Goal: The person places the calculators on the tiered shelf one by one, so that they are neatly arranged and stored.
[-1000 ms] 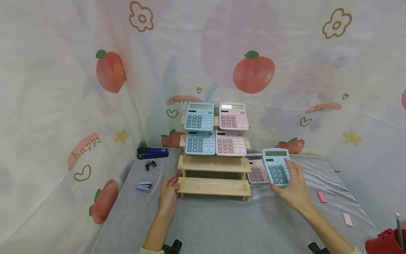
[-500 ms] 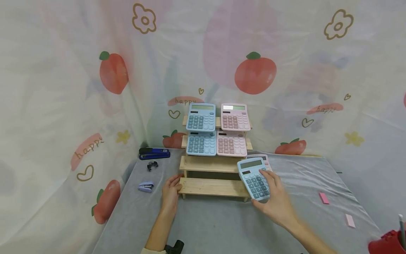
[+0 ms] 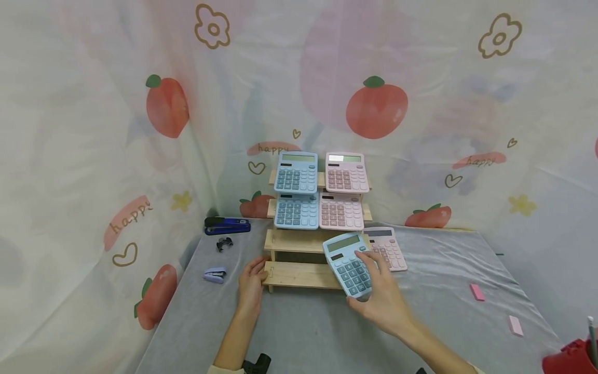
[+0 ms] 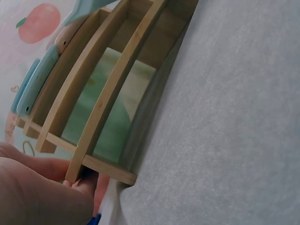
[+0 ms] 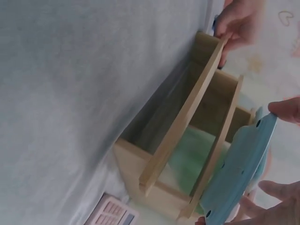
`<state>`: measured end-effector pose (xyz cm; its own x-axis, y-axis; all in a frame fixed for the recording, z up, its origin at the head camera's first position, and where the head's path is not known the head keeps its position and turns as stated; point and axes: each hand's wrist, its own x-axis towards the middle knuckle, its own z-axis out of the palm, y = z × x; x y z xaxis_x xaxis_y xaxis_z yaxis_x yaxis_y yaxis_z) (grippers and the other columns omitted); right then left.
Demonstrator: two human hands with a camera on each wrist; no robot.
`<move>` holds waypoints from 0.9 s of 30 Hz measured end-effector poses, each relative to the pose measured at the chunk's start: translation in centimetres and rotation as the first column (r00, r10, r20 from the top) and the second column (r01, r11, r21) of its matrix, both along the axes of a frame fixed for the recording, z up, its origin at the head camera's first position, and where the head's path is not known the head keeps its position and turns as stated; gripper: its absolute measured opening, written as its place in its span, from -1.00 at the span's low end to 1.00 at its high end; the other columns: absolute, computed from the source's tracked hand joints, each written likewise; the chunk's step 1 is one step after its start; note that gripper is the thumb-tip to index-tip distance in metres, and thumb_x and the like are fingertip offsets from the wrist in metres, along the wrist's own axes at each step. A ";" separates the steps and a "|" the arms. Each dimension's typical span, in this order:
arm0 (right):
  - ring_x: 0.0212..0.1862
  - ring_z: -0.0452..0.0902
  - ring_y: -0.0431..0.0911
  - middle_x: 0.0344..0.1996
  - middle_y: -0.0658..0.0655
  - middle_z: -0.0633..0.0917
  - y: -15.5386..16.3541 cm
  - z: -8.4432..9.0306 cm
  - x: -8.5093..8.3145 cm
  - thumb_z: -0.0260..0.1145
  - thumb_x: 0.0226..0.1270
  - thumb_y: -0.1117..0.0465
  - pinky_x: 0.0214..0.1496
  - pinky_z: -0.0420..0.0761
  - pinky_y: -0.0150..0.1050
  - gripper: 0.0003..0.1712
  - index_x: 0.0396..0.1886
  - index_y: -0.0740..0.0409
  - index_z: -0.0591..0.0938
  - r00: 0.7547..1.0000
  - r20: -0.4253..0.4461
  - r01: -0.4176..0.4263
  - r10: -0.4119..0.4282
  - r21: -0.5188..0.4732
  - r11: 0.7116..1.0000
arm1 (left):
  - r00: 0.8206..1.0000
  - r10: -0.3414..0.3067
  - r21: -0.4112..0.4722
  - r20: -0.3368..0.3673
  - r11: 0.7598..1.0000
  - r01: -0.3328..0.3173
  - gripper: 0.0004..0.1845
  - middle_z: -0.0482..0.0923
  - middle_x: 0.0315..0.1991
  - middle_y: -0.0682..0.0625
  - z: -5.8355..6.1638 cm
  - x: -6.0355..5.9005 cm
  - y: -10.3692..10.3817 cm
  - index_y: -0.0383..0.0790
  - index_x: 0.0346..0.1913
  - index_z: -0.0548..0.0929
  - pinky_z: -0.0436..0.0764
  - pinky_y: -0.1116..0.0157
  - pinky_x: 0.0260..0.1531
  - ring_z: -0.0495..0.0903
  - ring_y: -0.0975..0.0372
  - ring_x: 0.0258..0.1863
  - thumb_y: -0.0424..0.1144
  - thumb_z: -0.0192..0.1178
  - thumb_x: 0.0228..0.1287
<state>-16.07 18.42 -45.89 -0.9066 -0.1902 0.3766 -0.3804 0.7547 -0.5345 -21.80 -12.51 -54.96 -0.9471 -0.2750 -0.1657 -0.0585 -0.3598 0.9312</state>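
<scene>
My right hand point(image 3: 384, 304) grips a light blue calculator point(image 3: 345, 257) by its edges, thumb at the lower corner and fingers on the right side. It is tilted and overlaps the two lower boards of a stepped wooden stand point(image 3: 299, 275) in the head view. The right wrist view shows the blue underside point(image 5: 241, 171) of this calculator close over the boards. At the stand's left end, my left hand point(image 3: 252, 285) holds the lowest board point(image 4: 105, 101) between thumb and fingers. On the two upper steps stand blue calculators point(image 3: 295, 174) at left and pink ones point(image 3: 347, 174) at right.
A pink calculator point(image 3: 391, 252) lies on the grey cloth right of the stand. Left are a blue stapler point(image 3: 227, 226), a black clip point(image 3: 224, 244) and a small lavender stapler point(image 3: 215, 275). Pink blocks point(image 3: 477, 292) and a red pencil holder point(image 3: 567, 358) are at right.
My right hand has carried the blue calculator leftward from beside the stand to in front of its lower boards, tilting it. The pink calculator behind shows more. My left hand stays on the board.
</scene>
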 end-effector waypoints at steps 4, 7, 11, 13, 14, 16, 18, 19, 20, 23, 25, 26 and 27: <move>0.35 0.41 0.26 0.43 0.22 0.37 -1.7 0.1 -0.6 0.75 -0.28 0.12 0.26 0.47 0.29 0.23 0.53 0.05 0.39 1.000 -0.010 -0.025 0.026 0.015 1.000 | 1.000 -0.001 -0.013 0.015 1.000 0.001 -0.41 0.42 0.42 -0.39 -0.1 0.1 -0.1 -0.50 0.45 0.31 0.57 0.41 -0.06 0.40 -0.03 0.40 -0.61 0.01 0.34; 0.35 0.41 0.25 0.43 0.21 0.37 -3.1 0.1 -0.9 0.75 -0.29 0.10 0.25 0.44 0.31 0.24 0.53 0.03 0.40 0.999 -0.019 -0.042 0.043 0.022 0.999 | 1.000 0.002 -0.013 0.022 1.000 -0.002 -0.41 0.42 0.42 -0.39 -0.1 0.2 -0.1 -0.49 0.45 0.32 0.57 0.41 -0.12 0.42 0.00 0.36 -0.61 0.01 0.35; 0.38 0.37 0.24 0.44 0.18 0.37 -5.0 0.1 -1.4 0.75 -0.26 0.08 0.26 0.39 0.33 0.22 0.53 0.01 0.41 0.998 -0.017 -0.053 0.053 0.019 0.998 | 1.000 0.003 -0.015 0.018 1.000 -0.003 -0.41 0.43 0.42 -0.38 0.0 0.2 0.0 -0.49 0.44 0.33 0.56 0.41 -0.14 0.44 0.04 0.34 -0.62 0.01 0.34; 0.40 0.34 0.23 0.44 0.18 0.37 -5.9 0.0 -1.7 0.74 -0.24 0.07 0.27 0.37 0.31 0.20 0.52 0.01 0.42 0.998 -0.015 -0.058 0.058 0.023 0.998 | 1.000 0.000 -0.019 0.015 1.000 0.000 -0.42 0.44 0.41 -0.38 0.0 0.2 0.0 -0.49 0.43 0.33 0.56 0.42 -0.12 0.44 0.04 0.35 -0.62 0.01 0.33; 0.41 0.34 0.22 0.44 0.19 0.38 -6.3 -0.1 -1.9 0.75 -0.23 0.08 0.27 0.37 0.29 0.18 0.52 0.02 0.43 0.998 -0.018 -0.061 0.062 0.025 0.998 | 1.000 -0.002 -0.018 0.016 1.000 0.002 -0.41 0.44 0.41 -0.37 0.0 0.2 0.0 -0.49 0.43 0.34 0.56 0.42 -0.11 0.44 0.04 0.35 -0.62 0.01 0.32; 0.41 0.31 0.21 0.44 0.21 0.38 -7.2 -0.4 -2.2 0.75 -0.20 0.09 0.23 0.36 0.25 0.16 0.51 0.04 0.43 0.997 -0.028 -0.068 0.068 0.029 0.997 | 1.000 -0.005 -0.019 0.018 1.000 0.005 -0.41 0.44 0.41 -0.37 0.0 0.2 0.1 -0.49 0.43 0.34 0.56 0.42 -0.12 0.42 0.02 0.37 -0.62 0.01 0.31; 0.40 0.30 0.17 0.42 0.22 0.40 -8.0 -0.7 -2.7 0.74 -0.19 0.09 0.19 0.36 0.22 0.14 0.49 0.06 0.44 0.996 -0.050 -0.068 0.070 0.041 0.997 | 1.000 -0.009 -0.019 0.016 1.000 0.009 -0.41 0.44 0.41 -0.38 0.0 0.3 0.1 -0.50 0.42 0.34 0.55 0.41 -0.12 0.41 0.01 0.37 -0.63 0.00 0.31; 0.39 0.31 0.18 0.41 0.22 0.40 -8.4 -0.8 -2.9 0.74 -0.18 0.08 0.18 0.36 0.22 0.13 0.49 0.06 0.44 0.996 -0.060 -0.067 0.070 0.045 0.997 | 1.000 -0.009 -0.017 0.019 1.000 0.009 -0.42 0.43 0.41 -0.38 0.0 0.4 0.1 -0.50 0.43 0.34 0.55 0.41 -0.12 0.41 0.01 0.37 -0.63 0.00 0.32; 0.38 0.31 0.19 0.41 0.23 0.40 -8.8 -1.0 -3.1 0.73 -0.15 0.07 0.16 0.35 0.22 0.11 0.48 0.07 0.44 0.995 -0.070 -0.065 0.068 0.046 0.997 | 1.000 -0.009 -0.017 0.020 1.000 0.009 -0.42 0.43 0.41 -0.38 0.0 0.4 0.1 -0.49 0.43 0.34 0.56 0.41 -0.11 0.41 0.00 0.38 -0.62 0.00 0.33; 0.38 0.32 0.25 0.40 0.26 0.41 -10.1 -1.3 -3.8 0.73 -0.08 0.04 0.21 0.35 0.33 0.07 0.47 0.09 0.44 0.994 -0.094 -0.051 0.056 0.045 0.998 | 1.000 -0.005 -0.014 0.019 1.000 0.006 -0.43 0.43 0.42 -0.39 0.1 0.2 0.1 -0.49 0.44 0.33 0.57 0.40 -0.06 0.39 -0.03 0.41 -0.61 0.00 0.36; 0.37 0.33 0.31 0.39 0.28 0.42 -11.0 -1.5 -4.3 0.72 -0.04 0.01 0.23 0.34 0.39 0.04 0.46 0.11 0.45 0.993 -0.114 -0.034 0.039 0.045 0.998 | 1.000 0.000 -0.015 0.024 1.000 0.001 -0.44 0.44 0.41 -0.38 0.2 0.2 0.0 -0.48 0.44 0.34 0.57 0.40 -0.03 0.39 -0.05 0.42 -0.60 0.01 0.37; 0.36 0.33 0.34 0.39 0.29 0.42 -11.4 -1.6 -4.5 0.72 -0.01 -0.01 0.24 0.33 0.40 0.03 0.45 0.12 0.46 0.992 -0.124 -0.021 0.026 0.046 0.999 | 1.000 0.000 -0.020 0.024 1.000 0.001 -0.44 0.43 0.42 -0.38 0.2 0.2 0.0 -0.48 0.44 0.34 0.57 0.39 -0.01 0.38 -0.06 0.43 -0.59 0.01 0.38; 0.35 0.33 0.36 0.38 0.31 0.42 -11.8 -1.7 -4.8 0.71 0.00 -0.02 0.25 0.32 0.40 0.01 0.44 0.14 0.46 0.991 -0.135 -0.006 0.013 0.049 0.999 | 1.000 0.002 -0.023 0.029 1.000 -0.001 -0.44 0.44 0.41 -0.37 0.2 0.1 0.0 -0.48 0.44 0.35 0.56 0.38 -0.01 0.38 -0.06 0.43 -0.59 0.01 0.37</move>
<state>-20.82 6.58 -47.63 -0.8462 -0.2195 0.4856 -0.4537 0.7748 -0.4404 -21.66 -12.53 -54.75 -0.9415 -0.2805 -0.1867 -0.0850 -0.3384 0.9372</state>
